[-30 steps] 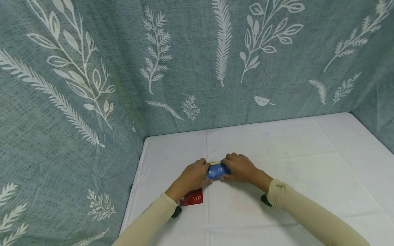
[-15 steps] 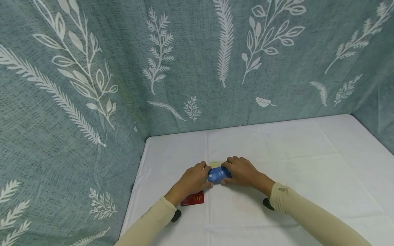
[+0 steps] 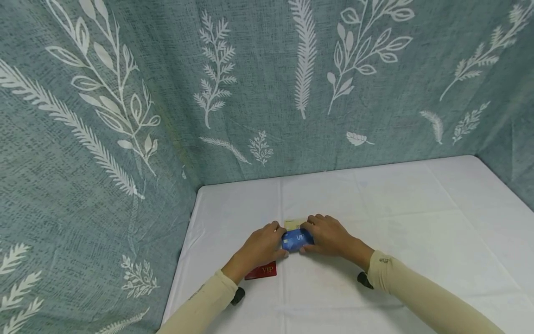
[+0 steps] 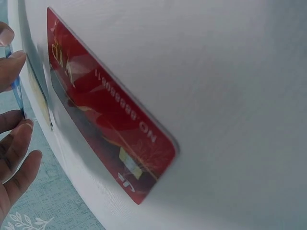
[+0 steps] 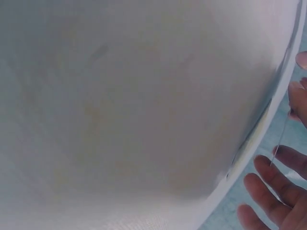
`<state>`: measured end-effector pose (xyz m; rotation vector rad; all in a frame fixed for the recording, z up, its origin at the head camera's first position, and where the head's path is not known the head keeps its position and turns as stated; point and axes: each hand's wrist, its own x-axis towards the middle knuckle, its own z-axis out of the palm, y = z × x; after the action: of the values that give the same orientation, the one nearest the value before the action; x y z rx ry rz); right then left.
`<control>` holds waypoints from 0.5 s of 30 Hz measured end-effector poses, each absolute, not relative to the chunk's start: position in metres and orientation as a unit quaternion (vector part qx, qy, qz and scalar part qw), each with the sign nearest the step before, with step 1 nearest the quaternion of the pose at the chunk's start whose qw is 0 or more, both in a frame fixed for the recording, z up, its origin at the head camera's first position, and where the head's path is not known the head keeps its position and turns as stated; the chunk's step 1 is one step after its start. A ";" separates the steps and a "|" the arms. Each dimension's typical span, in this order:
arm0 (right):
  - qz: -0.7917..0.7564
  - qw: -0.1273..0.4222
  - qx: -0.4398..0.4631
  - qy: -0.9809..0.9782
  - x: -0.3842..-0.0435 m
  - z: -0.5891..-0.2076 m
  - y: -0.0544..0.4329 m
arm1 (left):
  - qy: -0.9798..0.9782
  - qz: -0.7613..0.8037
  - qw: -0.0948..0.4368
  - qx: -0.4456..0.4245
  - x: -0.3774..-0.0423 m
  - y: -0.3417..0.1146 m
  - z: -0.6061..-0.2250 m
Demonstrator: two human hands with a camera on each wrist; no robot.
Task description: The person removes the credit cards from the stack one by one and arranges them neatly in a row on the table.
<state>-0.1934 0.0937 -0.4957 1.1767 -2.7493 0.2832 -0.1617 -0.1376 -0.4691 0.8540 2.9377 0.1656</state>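
Both hands hold a blue VIP card (image 3: 297,240) between them, over the white table. My left hand (image 3: 263,242) pinches its left edge with thumb and fingers. At the opposite edge, my right hand (image 3: 327,235) pinches it the same way. Just behind the blue card a pale yellow card (image 3: 293,224) lies on the table, partly covered by it in the head view. In the left wrist view, a red VIP card (image 4: 108,110) lies flat on the cloth; the head view shows it below the left wrist, partly hidden by the arm.
A white cloth covers the table (image 3: 400,218). Teal curtains (image 3: 258,83) with white leaf prints hang behind it and on both sides. Dark wrist devices show under each sleeve, such as the right one (image 3: 365,279).
The head view has shifted slightly. Both hands have brought the blue card a little toward the person, so more of the pale yellow card shows behind it. Both grips stay the same.
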 end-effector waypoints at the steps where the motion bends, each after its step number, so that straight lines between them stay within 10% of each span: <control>1: 0.094 0.071 0.392 -0.913 -0.192 -0.496 0.094 | 0.958 0.055 0.038 0.280 -0.161 -0.138 -0.469; 15: 0.100 0.075 0.398 -0.909 -0.184 -0.496 0.095 | 0.956 0.044 0.024 0.290 -0.152 -0.139 -0.470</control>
<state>-0.1841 0.0949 -0.4959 1.1931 -2.7270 0.2989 -0.1521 -0.1392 -0.4704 0.8965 2.9573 0.1376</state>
